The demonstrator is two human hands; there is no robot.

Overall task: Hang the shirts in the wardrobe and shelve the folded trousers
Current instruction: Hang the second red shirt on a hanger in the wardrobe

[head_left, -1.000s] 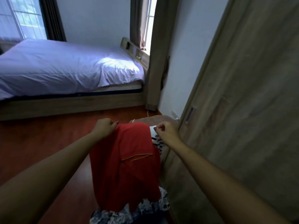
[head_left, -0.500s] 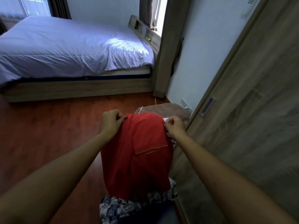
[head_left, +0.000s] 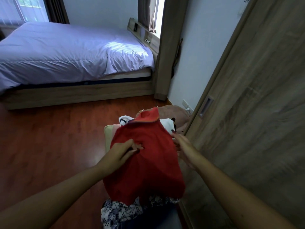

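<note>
nearest the camera, below the red garment [head_left: 145, 159], a black-and-white patterned cloth [head_left: 118, 214] lay crumpled, and the red garment was draped over it and over the pile behind. the left hand [head_left: 123, 150] rested on the garment's left part, its fingers pinched into the red fabric. the right hand [head_left: 184, 149] was at the garment's right edge, fingers spread and loose, and whether it gripped anything could not be told. just behind the garment, white clothes [head_left: 166, 123] and a pale cushion-like edge [head_left: 107, 131] showed, with a brown rug [head_left: 175, 111] beyond them. right of the garment stood the wardrobe door [head_left: 247, 129], shut, its recessed handle [head_left: 205, 106] untouched. far behind the garment sat the bed [head_left: 74, 52].

by my reckoning the task was barely begun: nothing was hung, no hanger or shelf was in sight, the wardrobe was not opened, and i could not say whether the red piece was a shirt or trousers.

against the earlier view, the garment had come down. half a second before it hung upright, pinched at its top corners by both hands. now it lay spread over the pile, the left hand had moved onto its surface, and the right hand had let go of its corner.
</note>
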